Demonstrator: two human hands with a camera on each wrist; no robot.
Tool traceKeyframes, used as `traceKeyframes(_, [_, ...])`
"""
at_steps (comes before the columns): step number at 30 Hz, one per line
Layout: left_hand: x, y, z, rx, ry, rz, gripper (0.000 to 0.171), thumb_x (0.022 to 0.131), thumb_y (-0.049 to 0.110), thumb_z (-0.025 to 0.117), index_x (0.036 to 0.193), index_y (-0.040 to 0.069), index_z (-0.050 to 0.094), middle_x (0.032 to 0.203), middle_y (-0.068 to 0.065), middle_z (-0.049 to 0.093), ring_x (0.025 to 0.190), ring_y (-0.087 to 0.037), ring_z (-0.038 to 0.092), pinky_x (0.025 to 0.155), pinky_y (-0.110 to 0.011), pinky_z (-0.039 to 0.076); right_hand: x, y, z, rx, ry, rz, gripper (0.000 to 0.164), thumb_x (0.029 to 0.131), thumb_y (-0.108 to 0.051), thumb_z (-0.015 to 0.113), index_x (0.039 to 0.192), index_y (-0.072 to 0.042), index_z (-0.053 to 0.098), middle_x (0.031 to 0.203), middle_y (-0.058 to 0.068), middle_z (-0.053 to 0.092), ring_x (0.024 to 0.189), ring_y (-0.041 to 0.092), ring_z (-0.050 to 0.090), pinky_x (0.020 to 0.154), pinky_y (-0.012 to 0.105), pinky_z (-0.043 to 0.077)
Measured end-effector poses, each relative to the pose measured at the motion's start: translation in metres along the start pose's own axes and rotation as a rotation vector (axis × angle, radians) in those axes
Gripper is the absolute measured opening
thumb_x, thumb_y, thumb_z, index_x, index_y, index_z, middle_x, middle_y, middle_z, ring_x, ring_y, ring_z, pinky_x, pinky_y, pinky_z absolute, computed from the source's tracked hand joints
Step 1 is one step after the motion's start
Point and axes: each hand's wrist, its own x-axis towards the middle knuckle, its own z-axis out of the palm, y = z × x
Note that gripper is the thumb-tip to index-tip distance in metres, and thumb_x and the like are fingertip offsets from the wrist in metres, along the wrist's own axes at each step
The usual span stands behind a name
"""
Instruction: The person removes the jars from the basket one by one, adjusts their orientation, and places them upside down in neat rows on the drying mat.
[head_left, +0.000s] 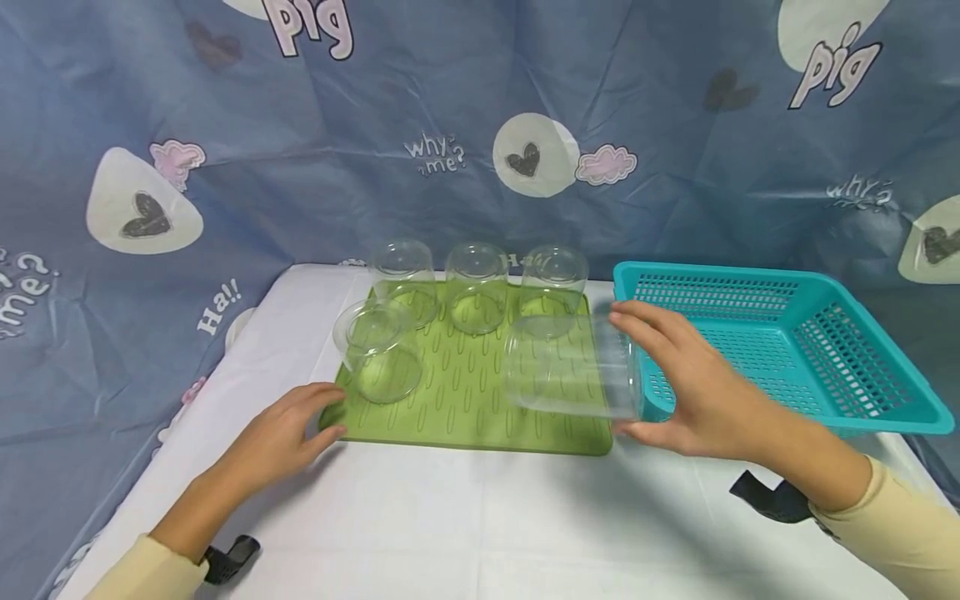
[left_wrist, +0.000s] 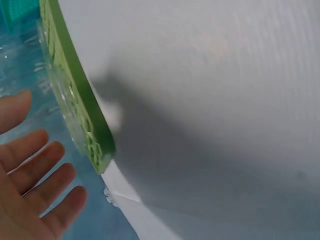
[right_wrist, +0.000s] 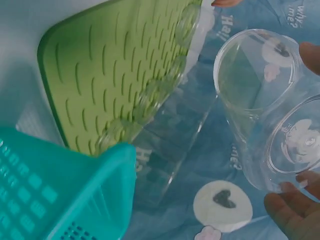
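My right hand grips a clear plastic cup at one end, thumb below and fingers above. The cup lies sideways in the air over the right part of a green ridged mat. In the right wrist view, the same cup sits between thumb and fingertips. Beside the mat's left edge, my left hand is held with its fingers apart and nothing in them. A clear cup stands near it at the mat's front left. Behind are three more cups: left, middle and right.
A turquoise plastic basket with perforated walls stands right of the mat, close behind my right hand. The table has a white cover. A blue printed cloth rises along the back and sides.
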Motion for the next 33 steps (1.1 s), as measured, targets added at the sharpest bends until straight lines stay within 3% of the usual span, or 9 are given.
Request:
traceKeyframes(4, [0.0,-0.004,0.004,-0.011,-0.06,-0.018,0.044,0.086,0.019,0.074,0.122,-0.005,0.065,0.129,-0.023,0.063,0.12,-0.042,0.06,0.103,-0.056,0.049,0.003,0.004,-0.004,-0.004,-0.023,0.011,0.097,0.086,-0.073,0.046,0.153,-0.004,0.032,0.153,0.016,0.039,0.138,0.033,0.04,0.096,0.06,0.047])
traceKeyframes(7, [0.002,-0.005,0.009,-0.025,-0.097,-0.025,0.041,0.087,0.016,0.074,0.12,-0.006,0.066,0.129,-0.023,0.064,0.12,-0.043,0.061,0.102,-0.056,0.049,0.005,0.01,-0.007,0.009,-0.044,0.034,0.102,0.081,-0.068,0.064,0.155,-0.006,0.03,0.154,0.016,0.038,0.139,0.035,0.039,0.099,0.063,0.045])
traceKeyframes(10, [0.003,-0.004,0.013,-0.033,-0.121,-0.02,0.036,0.087,0.013,0.073,0.117,-0.007,0.068,0.127,-0.022,0.065,0.12,-0.042,0.061,0.101,-0.055,0.05,0.008,0.013,-0.008,0.016,-0.065,0.054,0.109,0.071,-0.048,0.085,0.156,-0.009,0.028,0.155,0.016,0.037,0.14,0.036,0.038,0.101,0.064,0.043])
traceKeyframes(12, [0.004,-0.004,0.014,-0.032,-0.126,-0.017,0.034,0.087,0.01,0.073,0.116,-0.008,0.069,0.125,-0.022,0.066,0.119,-0.042,0.061,0.1,-0.055,0.051,0.011,0.015,-0.009,0.006,-0.083,0.065,0.114,0.066,-0.036,0.09,0.157,-0.011,0.027,0.155,0.016,0.037,0.14,0.036,0.038,0.102,0.064,0.042])
traceKeyframes(19, [0.008,-0.002,0.016,-0.004,-0.142,-0.016,0.03,0.086,0.004,0.071,0.113,-0.009,0.069,0.123,-0.023,0.066,0.117,-0.042,0.062,0.099,-0.054,0.052,0.027,0.021,-0.013,-0.035,-0.159,0.062,0.11,0.067,-0.035,0.09,0.156,-0.013,0.029,0.154,0.014,0.039,0.139,0.034,0.039,0.104,0.061,0.044])
traceKeyframes(25, [0.015,-0.001,0.017,-0.006,-0.177,-0.027,0.029,0.087,0.004,0.07,0.114,-0.009,0.069,0.123,-0.023,0.066,0.117,-0.042,0.062,0.099,-0.054,0.052,0.041,0.025,-0.016,-0.047,-0.261,0.114,0.106,0.073,-0.038,0.086,0.156,-0.013,0.026,0.157,0.012,0.036,0.141,0.034,0.038,0.108,0.06,0.041])
traceKeyframes(33, [0.014,0.002,0.015,-0.019,-0.213,-0.067,0.027,0.087,0.004,0.071,0.111,-0.009,0.07,0.122,-0.021,0.066,0.116,-0.042,0.063,0.098,-0.054,0.052,0.062,0.031,-0.002,-0.044,-0.378,0.071,0.096,0.074,-0.037,0.084,0.152,-0.01,0.036,0.153,0.011,0.041,0.136,0.033,0.044,0.108,0.058,0.041])
